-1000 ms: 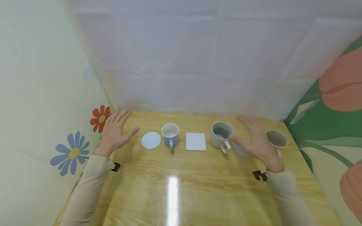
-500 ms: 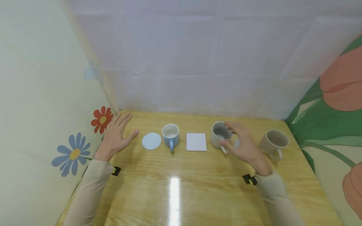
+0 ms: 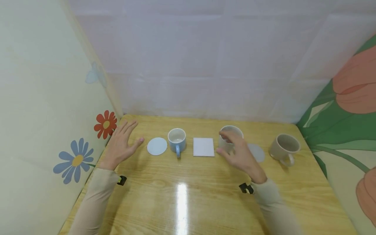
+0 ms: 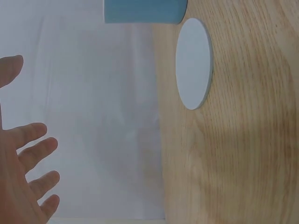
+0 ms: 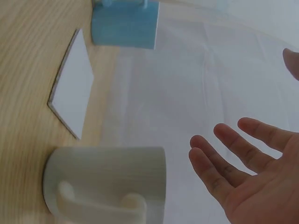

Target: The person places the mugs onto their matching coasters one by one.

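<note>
My right hand [image 3: 236, 151] hovers over a light grey mug [image 3: 238, 131], fingers spread and holding nothing; it covers much of the mug in the head view. The right wrist view shows this mug [image 5: 107, 179] upright, its handle on the near side. My left hand [image 3: 118, 145] hangs open above the table's left end, left of a round white coaster [image 3: 157, 146]. Beside that coaster stands a small blue mug [image 3: 177, 143] with its handle facing me. A square white coaster [image 3: 203, 147] lies between the blue mug and the grey mug.
A round grey coaster [image 3: 257, 152] lies right of the grey mug. Farther right stands a beige-grey mug [image 3: 284, 148]. A white sheet [image 3: 188, 65] rises behind the wooden table [image 3: 147, 195]. Flower-printed walls flank both sides.
My right hand has moved left, from above the round grey coaster to over the grey mug, uncovering the coaster and the beige-grey mug. The left hand stays nearly still.
</note>
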Motion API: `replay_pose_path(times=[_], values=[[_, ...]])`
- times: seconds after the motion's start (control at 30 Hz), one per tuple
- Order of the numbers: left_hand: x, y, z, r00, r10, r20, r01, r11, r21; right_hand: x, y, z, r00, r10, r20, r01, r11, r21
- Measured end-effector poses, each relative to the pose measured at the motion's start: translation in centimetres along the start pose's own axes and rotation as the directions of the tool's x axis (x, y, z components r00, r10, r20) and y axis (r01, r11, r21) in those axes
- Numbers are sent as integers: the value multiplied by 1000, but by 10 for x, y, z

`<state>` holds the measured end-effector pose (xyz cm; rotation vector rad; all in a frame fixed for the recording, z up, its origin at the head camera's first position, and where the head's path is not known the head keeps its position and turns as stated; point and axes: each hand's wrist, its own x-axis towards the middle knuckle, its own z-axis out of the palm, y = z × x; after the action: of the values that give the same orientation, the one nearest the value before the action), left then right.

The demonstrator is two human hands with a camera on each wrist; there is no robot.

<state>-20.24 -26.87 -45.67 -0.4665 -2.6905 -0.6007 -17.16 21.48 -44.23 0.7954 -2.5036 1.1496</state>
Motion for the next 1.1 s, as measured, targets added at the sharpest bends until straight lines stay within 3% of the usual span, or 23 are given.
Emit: replay_pose_path(times=[0.4, 0.67, 1.1], values=[[-9, -3, 9, 1000, -22, 6, 22, 999, -49, 2, -12, 37, 999, 31, 43, -35, 995, 92], [-13, -3, 15, 999, -31, 13, 32, 998, -53, 2, -14, 49, 1000, 7, 12, -8, 998, 66], [-17, -3, 24, 999, -36, 29, 38, 996, -77, 8, -20, 67, 994, 66, 82, -75, 992, 105]])
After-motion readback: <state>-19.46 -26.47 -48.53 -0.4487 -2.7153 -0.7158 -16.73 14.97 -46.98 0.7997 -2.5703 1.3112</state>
